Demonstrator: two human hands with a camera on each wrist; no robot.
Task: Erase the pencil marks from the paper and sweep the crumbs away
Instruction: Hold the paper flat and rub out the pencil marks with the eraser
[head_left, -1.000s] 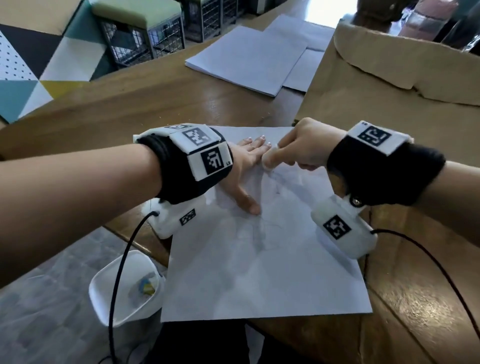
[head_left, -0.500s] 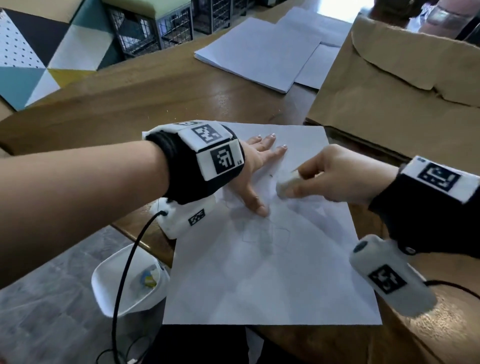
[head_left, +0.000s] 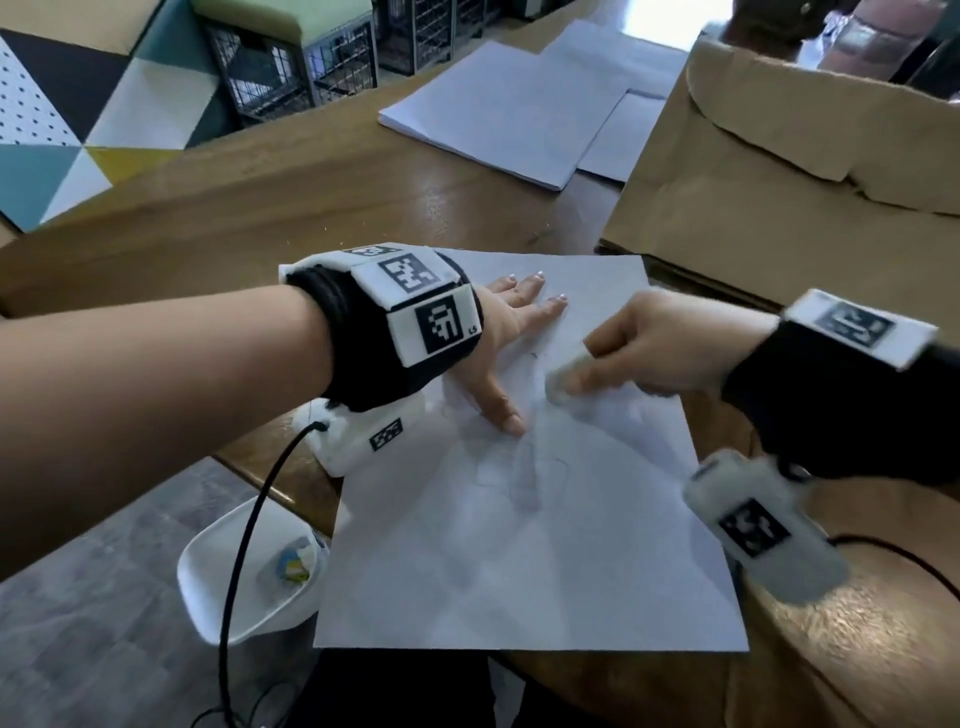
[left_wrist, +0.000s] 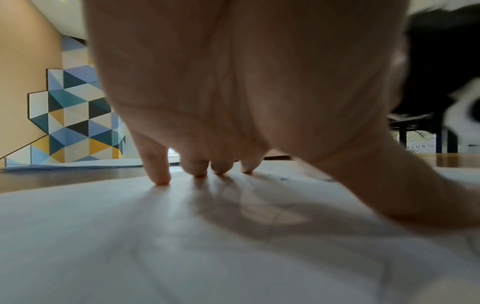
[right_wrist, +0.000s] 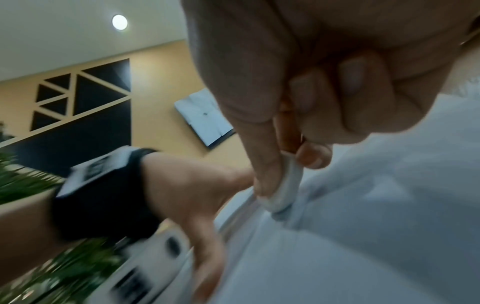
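A white sheet of paper (head_left: 519, 545) lies on the wooden table with faint pencil lines (head_left: 524, 467) near its middle. My left hand (head_left: 511, 332) lies flat on the sheet's upper left part, fingers straight and spread, thumb pointing toward me; its fingertips (left_wrist: 161, 176) press the paper (left_wrist: 182, 246). My right hand (head_left: 660, 348) pinches a white eraser (head_left: 563, 382) between thumb and forefinger, its tip on the paper just right of my left thumb. In the right wrist view the eraser (right_wrist: 285, 189) touches the paper (right_wrist: 363, 226). Both are motion-blurred.
A stack of white sheets (head_left: 514, 109) lies at the far side of the table (head_left: 260, 218). A large brown paper bag (head_left: 789, 171) fills the far right. A white bin (head_left: 234, 577) with scraps stands on the floor below the table's near left edge.
My right hand with the eraser has drawn back from beside the left fingertips, toward me and to the right, down to the pencil lines. My left hand stays pressed on the paper.
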